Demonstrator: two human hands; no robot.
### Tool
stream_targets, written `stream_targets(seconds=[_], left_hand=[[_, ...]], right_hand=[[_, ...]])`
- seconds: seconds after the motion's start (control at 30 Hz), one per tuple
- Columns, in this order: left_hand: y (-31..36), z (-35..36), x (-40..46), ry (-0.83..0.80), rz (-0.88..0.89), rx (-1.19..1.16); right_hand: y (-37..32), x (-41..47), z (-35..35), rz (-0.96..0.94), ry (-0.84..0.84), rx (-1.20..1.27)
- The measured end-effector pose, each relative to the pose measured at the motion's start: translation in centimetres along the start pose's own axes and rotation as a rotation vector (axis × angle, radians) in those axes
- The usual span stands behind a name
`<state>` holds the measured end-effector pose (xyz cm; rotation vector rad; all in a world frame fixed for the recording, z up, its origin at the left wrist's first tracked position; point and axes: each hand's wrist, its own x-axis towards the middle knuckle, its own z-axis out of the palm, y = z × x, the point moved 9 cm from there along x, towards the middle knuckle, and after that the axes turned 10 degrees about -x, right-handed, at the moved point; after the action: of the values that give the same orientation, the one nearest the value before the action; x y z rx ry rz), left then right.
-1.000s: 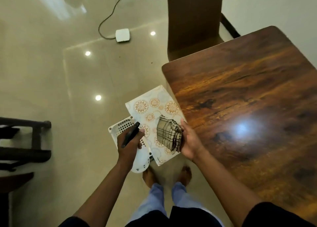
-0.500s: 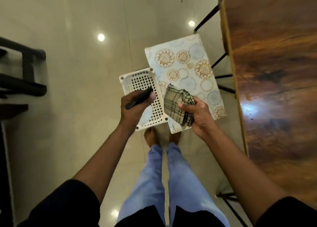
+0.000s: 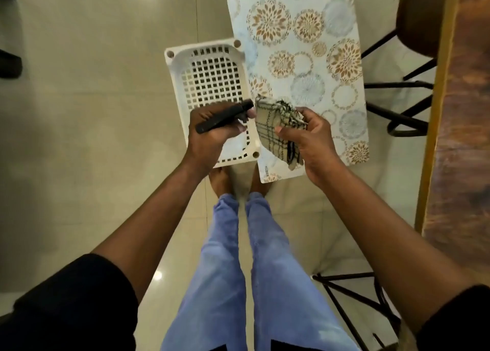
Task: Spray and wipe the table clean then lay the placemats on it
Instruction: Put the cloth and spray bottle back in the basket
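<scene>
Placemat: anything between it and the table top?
Nothing visible lies between the placemat and the table, but the right hand also pinches the checked cloth on top of it.

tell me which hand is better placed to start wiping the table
Right. The right hand already grips the checked cloth and is nearer the table; the left hand holds a black spray handle and white basket.

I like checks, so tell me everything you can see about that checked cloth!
The checked cloth is beige with dark green or black crossing lines and a frayed, fringed edge. It looks like soft woven fabric, folded into a thick bundle. The right hand pinches it, thumb on top, above the flowered placemat and beside the white basket.
</scene>
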<state>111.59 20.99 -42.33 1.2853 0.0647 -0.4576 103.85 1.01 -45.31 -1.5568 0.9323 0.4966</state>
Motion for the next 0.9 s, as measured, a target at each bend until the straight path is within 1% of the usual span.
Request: stream_targets(seconds=[0.17,0.37,0.5,0.67,0.77,0.9], left_hand=[[-1.8,-0.3,1.0,-0.043,0.024,0.022],[-4.2,0.1,1.0,-0.078,-0.019,0.049],[-4.4,0.7,1.2,-0.124,-0.009,0.063],[-4.8,0.8,1.4,-0.141,-0.014,0.1],[-5.4,1.2,1.0,-0.177,0.013,0.198],[-5.5,1.0,0.4,-0.198,0.004,0.206]], right_hand=[[0.5,1.1,0.2,-0.013,-0.021,-0.036],[0.6,2.2,0.4,-0.051,-0.008,-0.042],[0.7,2.8,0.3,-0.073,0.01,-0.047],[0.4,3.0,0.2,-0.072,0.023,-0.008],[0.4,3.2,0.1,-0.087,0.006,-0.011],[0.1,3.2,0.2,-0.114,-0.009,-0.03]])
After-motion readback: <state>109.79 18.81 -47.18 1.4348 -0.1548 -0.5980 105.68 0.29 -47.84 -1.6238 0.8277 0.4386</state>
